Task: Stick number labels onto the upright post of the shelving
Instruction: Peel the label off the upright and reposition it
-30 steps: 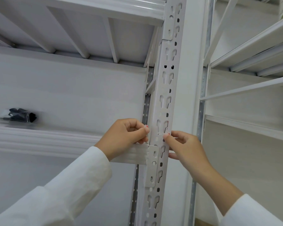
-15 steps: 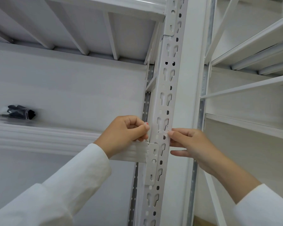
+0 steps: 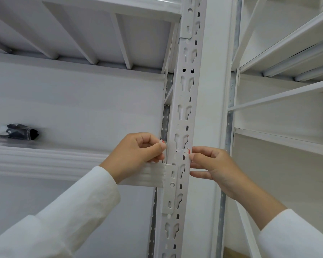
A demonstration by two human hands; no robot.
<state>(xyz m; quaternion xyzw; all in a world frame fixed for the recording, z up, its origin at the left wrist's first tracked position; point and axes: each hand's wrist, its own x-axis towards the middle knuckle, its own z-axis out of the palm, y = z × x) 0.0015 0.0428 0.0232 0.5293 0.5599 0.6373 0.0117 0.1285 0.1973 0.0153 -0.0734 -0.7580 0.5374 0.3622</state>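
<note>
Both hands meet at the slotted white upright post [image 3: 183,112], one on each side of it, with a pale label [image 3: 183,154] bearing small red marks stretched across the post's face between them. The left hand [image 3: 136,155] is curled nearly closed, thumb and forefinger pinching the label's left end, where a red speck shows at the fingertips. The right hand [image 3: 211,164] is loosely curled, its fingertips pinching the label's right edge against the post, just above the shelf beam's bracket [image 3: 171,183].
</note>
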